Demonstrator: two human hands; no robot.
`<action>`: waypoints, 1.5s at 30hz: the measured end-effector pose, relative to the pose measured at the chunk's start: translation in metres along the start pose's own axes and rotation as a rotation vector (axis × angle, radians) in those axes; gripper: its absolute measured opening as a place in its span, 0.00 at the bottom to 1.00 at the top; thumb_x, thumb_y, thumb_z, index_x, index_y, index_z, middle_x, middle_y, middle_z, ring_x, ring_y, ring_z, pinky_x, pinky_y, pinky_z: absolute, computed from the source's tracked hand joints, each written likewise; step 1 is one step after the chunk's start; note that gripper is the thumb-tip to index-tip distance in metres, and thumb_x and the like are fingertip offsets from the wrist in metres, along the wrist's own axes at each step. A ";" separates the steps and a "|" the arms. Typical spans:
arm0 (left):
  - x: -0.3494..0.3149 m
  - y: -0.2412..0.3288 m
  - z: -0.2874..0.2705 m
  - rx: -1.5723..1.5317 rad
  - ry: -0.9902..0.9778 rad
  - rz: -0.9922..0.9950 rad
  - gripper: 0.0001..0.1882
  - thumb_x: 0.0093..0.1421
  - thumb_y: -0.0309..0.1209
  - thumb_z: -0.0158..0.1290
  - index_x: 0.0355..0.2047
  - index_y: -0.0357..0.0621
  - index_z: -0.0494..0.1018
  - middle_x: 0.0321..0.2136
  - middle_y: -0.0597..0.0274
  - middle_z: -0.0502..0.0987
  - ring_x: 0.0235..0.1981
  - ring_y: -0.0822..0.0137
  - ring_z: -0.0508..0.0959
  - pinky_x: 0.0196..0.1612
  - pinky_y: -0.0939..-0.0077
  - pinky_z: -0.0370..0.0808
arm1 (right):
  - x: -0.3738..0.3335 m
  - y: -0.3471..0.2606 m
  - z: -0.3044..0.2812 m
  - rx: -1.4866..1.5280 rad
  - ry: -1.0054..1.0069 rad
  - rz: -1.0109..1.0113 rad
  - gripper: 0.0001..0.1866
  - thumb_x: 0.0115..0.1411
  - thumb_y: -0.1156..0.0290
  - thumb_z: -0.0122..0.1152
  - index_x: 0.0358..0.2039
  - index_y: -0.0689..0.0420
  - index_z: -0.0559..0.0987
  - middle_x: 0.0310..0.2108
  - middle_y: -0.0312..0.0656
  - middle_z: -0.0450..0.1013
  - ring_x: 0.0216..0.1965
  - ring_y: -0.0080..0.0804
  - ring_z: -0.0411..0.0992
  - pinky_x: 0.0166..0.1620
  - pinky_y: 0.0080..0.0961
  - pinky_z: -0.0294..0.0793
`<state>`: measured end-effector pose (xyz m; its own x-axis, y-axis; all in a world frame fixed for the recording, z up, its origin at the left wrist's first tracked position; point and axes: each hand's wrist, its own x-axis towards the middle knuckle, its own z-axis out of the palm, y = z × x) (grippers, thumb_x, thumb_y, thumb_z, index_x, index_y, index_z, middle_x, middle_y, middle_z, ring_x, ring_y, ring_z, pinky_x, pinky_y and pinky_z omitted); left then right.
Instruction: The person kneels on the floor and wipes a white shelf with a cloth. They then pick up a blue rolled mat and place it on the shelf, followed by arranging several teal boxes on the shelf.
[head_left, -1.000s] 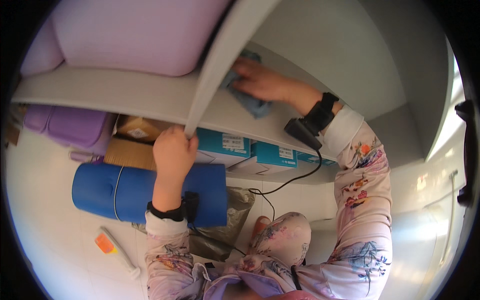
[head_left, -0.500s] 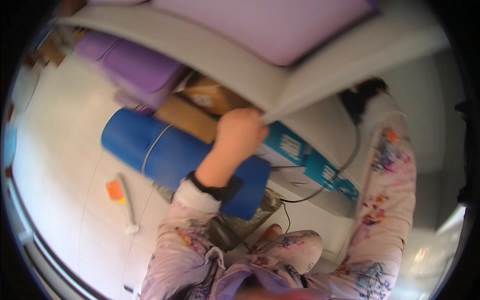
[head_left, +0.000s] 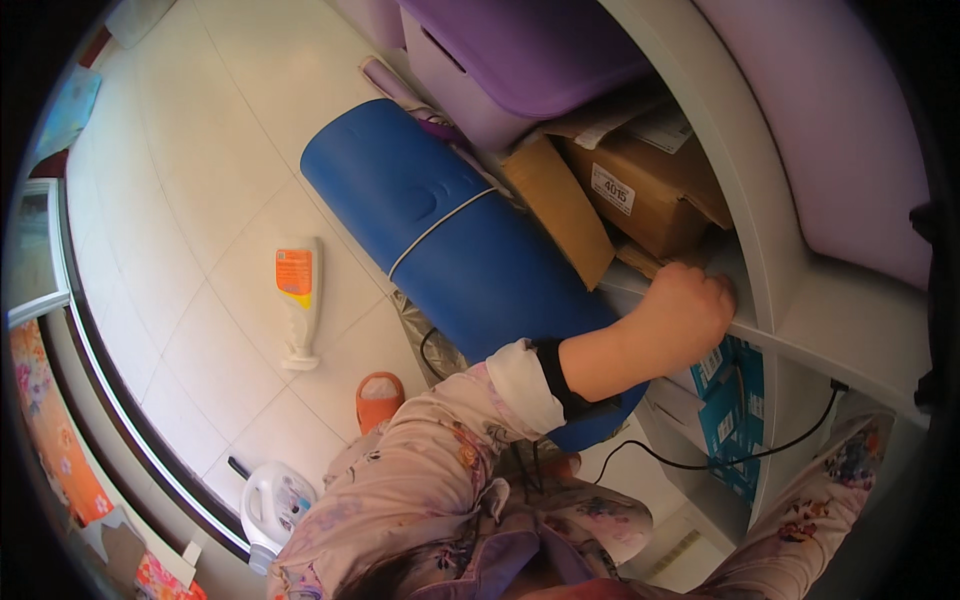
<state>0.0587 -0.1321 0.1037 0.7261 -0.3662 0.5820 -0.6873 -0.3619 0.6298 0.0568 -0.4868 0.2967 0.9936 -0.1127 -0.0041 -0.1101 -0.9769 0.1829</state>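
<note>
The white shelving unit (head_left: 800, 330) fills the right side of the view, and it is this that the left hand (head_left: 685, 310) has hold of: the fingers are clenched over the front edge of a thin white shelf board (head_left: 625, 285), thumb side toward the camera, knuckles tucked in under the cardboard boxes. The board looks stiff and smooth, probably light on its own but loaded from above, so it should neither flex nor slip much in a closed fist; the bare front edge is the sound place to grip, since the rest is covered.

The rolled blue mat (head_left: 450, 240) lies on the tiled floor (head_left: 200, 230) against the foot of the unit, bound by a thin white cord, passing under the forearm and just below the gripped edge. It seems soft and bulky. Above the hand sit a brown cardboard box (head_left: 650, 200) and an open flap (head_left: 560, 205), with a purple lidded bin (head_left: 510, 60) at the far end.

Smaller things lie well apart on the floor: a white spray bottle with an orange label (head_left: 298, 300), an orange slipper (head_left: 380, 395), and a white jug (head_left: 275, 505). A black cable (head_left: 740, 460) trails by the blue cartons (head_left: 735, 405).

Only the right sleeve shows; the hand itself is out of sight.
</note>
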 end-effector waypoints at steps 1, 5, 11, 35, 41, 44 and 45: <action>-0.001 0.000 0.001 -0.010 -0.004 -0.004 0.19 0.41 0.33 0.55 0.32 0.31 0.72 0.20 0.57 0.72 0.22 0.61 0.72 0.27 0.71 0.68 | -0.006 -0.003 0.000 0.017 -0.003 -0.008 0.19 0.59 0.64 0.47 0.48 0.59 0.72 0.51 0.51 0.66 0.52 0.48 0.65 0.55 0.39 0.62; 0.000 0.005 0.000 0.007 -0.020 -0.054 0.17 0.41 0.32 0.52 0.31 0.33 0.73 0.20 0.59 0.72 0.22 0.62 0.72 0.27 0.70 0.67 | -0.027 -0.017 -0.010 0.066 -0.021 -0.046 0.20 0.60 0.63 0.47 0.49 0.60 0.71 0.52 0.52 0.66 0.52 0.48 0.64 0.55 0.39 0.61; 0.003 0.008 -0.011 0.014 -0.127 -0.075 0.11 0.42 0.30 0.51 0.26 0.37 0.74 0.20 0.59 0.72 0.24 0.62 0.72 0.28 0.71 0.67 | -0.049 -0.051 -0.028 0.172 -0.067 -0.088 0.21 0.60 0.62 0.47 0.50 0.61 0.70 0.52 0.53 0.65 0.52 0.50 0.64 0.55 0.38 0.61; -0.081 0.152 -0.348 -0.330 -0.169 -1.224 0.10 0.51 0.17 0.41 0.33 0.35 0.67 0.36 0.42 0.67 0.36 0.46 0.72 0.42 0.60 0.71 | -0.125 -0.225 -0.061 0.218 -0.773 -0.140 0.21 0.54 0.68 0.52 0.47 0.64 0.70 0.46 0.60 0.66 0.49 0.56 0.63 0.52 0.41 0.62; -0.136 0.174 -0.421 -0.421 0.166 -1.339 0.12 0.52 0.15 0.41 0.34 0.40 0.68 0.33 0.52 0.70 0.34 0.59 0.74 0.37 0.73 0.73 | -0.157 -0.277 -0.122 0.566 -0.807 -0.307 0.22 0.51 0.70 0.54 0.49 0.58 0.71 0.45 0.58 0.65 0.48 0.54 0.62 0.52 0.40 0.62; -0.148 0.195 -0.439 -0.570 0.369 -1.507 0.07 0.62 0.22 0.37 0.37 0.42 0.66 0.31 0.55 0.72 0.27 0.66 0.76 0.33 0.72 0.75 | -0.158 -0.284 -0.135 0.522 -0.896 -0.352 0.24 0.51 0.71 0.54 0.51 0.56 0.70 0.47 0.58 0.64 0.48 0.54 0.62 0.53 0.39 0.61; -0.149 0.202 -0.444 -0.553 0.432 -1.476 0.08 0.64 0.25 0.35 0.39 0.43 0.65 0.31 0.56 0.72 0.25 0.67 0.75 0.31 0.72 0.74 | -0.156 -0.285 -0.136 0.527 -0.898 -0.368 0.22 0.51 0.71 0.53 0.49 0.56 0.71 0.46 0.59 0.64 0.49 0.54 0.62 0.53 0.39 0.62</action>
<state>-0.1789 0.2302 0.3725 0.7261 0.2870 -0.6248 0.5895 0.2080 0.7806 -0.0638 -0.1660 0.3793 0.6121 0.3186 -0.7237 -0.0205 -0.9085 -0.4174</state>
